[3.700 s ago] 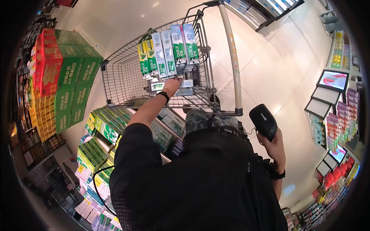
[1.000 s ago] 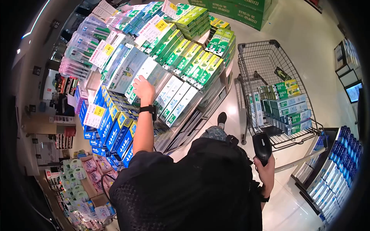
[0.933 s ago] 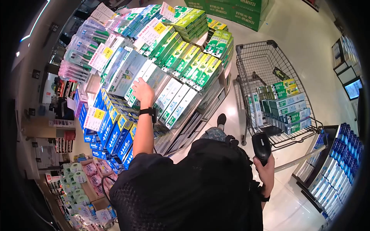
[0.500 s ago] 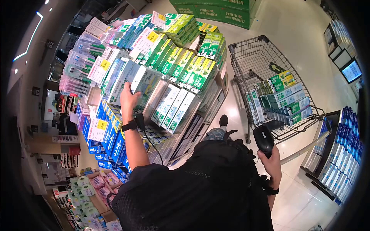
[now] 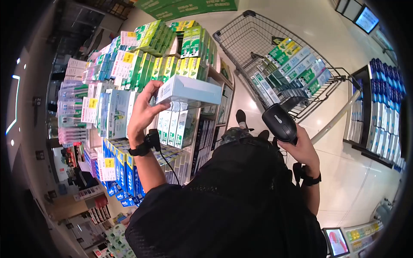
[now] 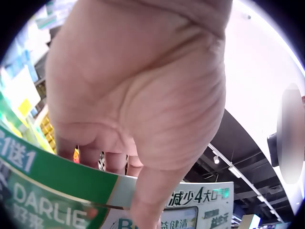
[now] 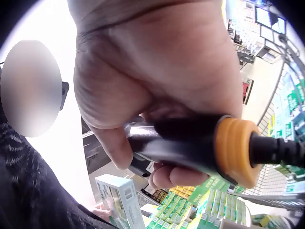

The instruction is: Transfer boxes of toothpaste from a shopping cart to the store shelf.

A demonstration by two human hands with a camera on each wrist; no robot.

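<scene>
- Holding the pale toothpaste pack [image 5: 189, 91] up in front of the display shelf [image 5: 116, 107], your left hand [image 5: 144, 109] has it by one end, thumb on one face and fingers curled round the other, clamped on the carton.
- The pack's long axis runs out sideways from that grip, its free end pointing across to your right side. In the head view it looks clear of the shelf rows behind it.
- At the left wrist camera, the fingers [image 6: 114, 162] hook over the pack's green printed edge [image 6: 52, 191], with the thumb pressed down its face.
- Your right hand [image 5: 303, 148] is wrapped tight round the handle of the black scanner [image 5: 279, 122], so those fingers [image 7: 167, 176] are closed on the grip.
- Here's the key line-up: the scanner sits to the right of and lower than the pack's free end, near it but apart, head tilted up that way.
- Left forearm stands nearly upright with the wrist cocked back. Right elbow is tucked in, forearm raised.
- Beyond the scanner stands the wire cart [image 5: 234, 41], with toothpaste boxes [image 5: 297, 69] stacked inside.
</scene>
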